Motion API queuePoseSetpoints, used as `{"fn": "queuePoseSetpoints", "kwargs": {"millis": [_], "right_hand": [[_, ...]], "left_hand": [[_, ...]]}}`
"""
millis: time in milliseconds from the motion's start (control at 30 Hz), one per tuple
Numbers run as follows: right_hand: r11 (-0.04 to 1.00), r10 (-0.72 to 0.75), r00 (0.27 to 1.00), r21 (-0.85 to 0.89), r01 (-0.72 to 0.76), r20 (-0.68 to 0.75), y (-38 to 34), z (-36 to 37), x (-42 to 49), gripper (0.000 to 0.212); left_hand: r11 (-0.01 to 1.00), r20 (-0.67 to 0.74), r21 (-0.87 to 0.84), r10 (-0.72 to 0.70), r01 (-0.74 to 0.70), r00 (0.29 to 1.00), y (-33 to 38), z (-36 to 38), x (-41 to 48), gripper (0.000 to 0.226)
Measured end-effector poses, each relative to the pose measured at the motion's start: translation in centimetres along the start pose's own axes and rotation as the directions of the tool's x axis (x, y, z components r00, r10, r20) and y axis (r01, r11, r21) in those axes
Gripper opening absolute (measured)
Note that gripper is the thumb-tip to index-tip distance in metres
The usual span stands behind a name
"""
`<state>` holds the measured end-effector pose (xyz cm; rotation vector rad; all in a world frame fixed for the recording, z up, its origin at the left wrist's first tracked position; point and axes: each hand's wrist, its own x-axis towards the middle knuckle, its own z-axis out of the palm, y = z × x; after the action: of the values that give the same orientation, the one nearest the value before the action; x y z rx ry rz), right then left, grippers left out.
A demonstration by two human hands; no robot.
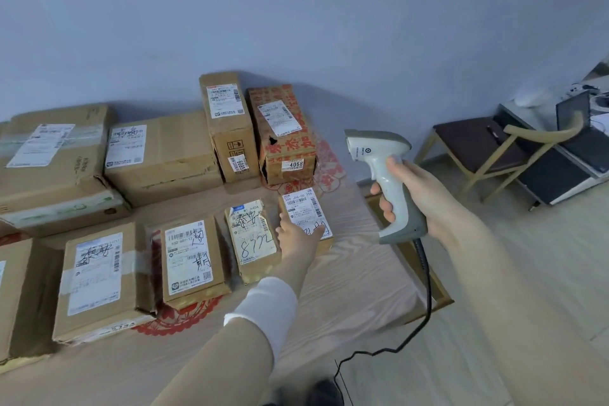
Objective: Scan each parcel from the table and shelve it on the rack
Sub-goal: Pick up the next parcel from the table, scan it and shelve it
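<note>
Wood-grain table (349, 290) — left hand (296, 237) clasps small parcel (304, 206) from 6 o'clock, fingers straddling it; right hand (415, 198) grips scanner (379, 155).

I see brown cardboard parcels (164, 155) with white labels (189, 257), one box (293, 148) printed in red, a pale wood-grain table (346, 290) with red patterns (329, 168), and a white-grey plastic scanner (389, 175).
</note>
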<state>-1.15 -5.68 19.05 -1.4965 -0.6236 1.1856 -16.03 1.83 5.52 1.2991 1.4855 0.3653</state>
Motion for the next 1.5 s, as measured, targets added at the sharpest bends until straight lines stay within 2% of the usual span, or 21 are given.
{"fn": "queuePoseSetpoints", "kwargs": {"millis": [133, 233, 333, 433, 600, 667, 767, 933, 1000, 1100, 1167, 1267, 1400, 1500], "right_hand": [[0.999, 0.051, 0.994, -0.016, -0.049, 0.100, 0.4, -2.9, 4.0, 0.028], [0.995, 0.097, 0.981, -0.046, -0.090, 0.169, 0.6, -4.6, 7.2, 0.024], [0.990, 0.134, 0.960, -0.071, -0.119, 0.245, 1.5, -6.1, 9.6, 0.023], [0.985, 0.170, 0.935, -0.084, -0.152, 0.310, 2.3, -7.0, 11.3, 0.026], [0.979, 0.204, 0.917, -0.081, -0.187, 0.344, 3.1, -7.5, 13.1, 0.031], [0.978, 0.207, 0.913, -0.073, -0.194, 0.352, 3.2, -7.7, 13.6, 0.028], [0.975, 0.223, 0.911, -0.079, -0.208, 0.346, 3.2, -8.3, 14.2, 0.024], [0.969, 0.248, 0.910, -0.078, -0.235, 0.333, 3.4, -8.4, 14.9, 0.025], [0.969, 0.246, 0.910, -0.081, -0.232, 0.334, 3.5, -8.1, 14.9, 0.023], [0.970, 0.241, 0.908, -0.079, -0.228, 0.343, 3.6, -7.6, 14.5, 0.025], [0.971, 0.237, 0.906, -0.081, -0.223, 0.349, 3.5, -7.1, 14.1, 0.027], [0.974, 0.228, 0.902, -0.099, -0.205, 0.366, 3.0, -5.8, 13.0, 0.026], [0.977, 0.209, 0.905, -0.114, -0.179, 0.370, 1.7, -3.5, 11.4, 0.028], [0.982, 0.176, 0.917, -0.129, -0.138, 0.359, 0.2, -1.6, 9.8, 0.033]], "left_hand": [[0.995, -0.111, 0.000, -0.098, 0.099, 0.989, -0.4, 2.4, 2.3, 0.100], [0.972, -0.189, -0.068, -0.233, 0.225, 0.954, -1.2, 3.9, 3.3, 0.089], [0.955, -0.244, -0.074, -0.297, 0.287, 0.923, -1.7, 5.3, 3.8, 0.082], [0.956, -0.301, -0.034, -0.288, 0.292, 0.909, -1.2, 6.4, 4.4, 0.086], [0.929, -0.394, 0.205, -0.210, 0.308, 0.895, 1.3, 9.0, 4.8, 0.095], [0.921, -0.413, 0.243, -0.186, 0.305, 0.892, 1.7, 10.1, 4.8, 0.101], [0.932, -0.401, 0.220, -0.185, 0.290, 0.897, 1.8, 10.7, 5.1, 0.095], [0.965, -0.300, 0.079, -0.216, 0.250, 0.929, 1.5, 10.6, 5.5, 0.090], [0.962, -0.249, 0.079, -0.237, 0.263, 0.939, 1.3, 10.2, 5.3, 0.091], [0.947, -0.215, -0.060, -0.320, 0.315, 0.922, 0.5, 9.6, 4.7, 0.090], [0.943, -0.217, -0.175, -0.318, 0.284, 0.923, -0.2, 9.4, 3.9, 0.095], [0.937, -0.201, -0.314, -0.220, 0.150, 0.954, -0.9, 8.6, 2.4, 0.104], [0.924, -0.178, -0.383, -0.076, 0.002, 0.981, 0.0, 5.9, 0.7, 0.119], [0.899, -0.211, -0.430, -0.007, -0.086, 0.978, 0.1, 2.8, -0.2, 0.126]]}}
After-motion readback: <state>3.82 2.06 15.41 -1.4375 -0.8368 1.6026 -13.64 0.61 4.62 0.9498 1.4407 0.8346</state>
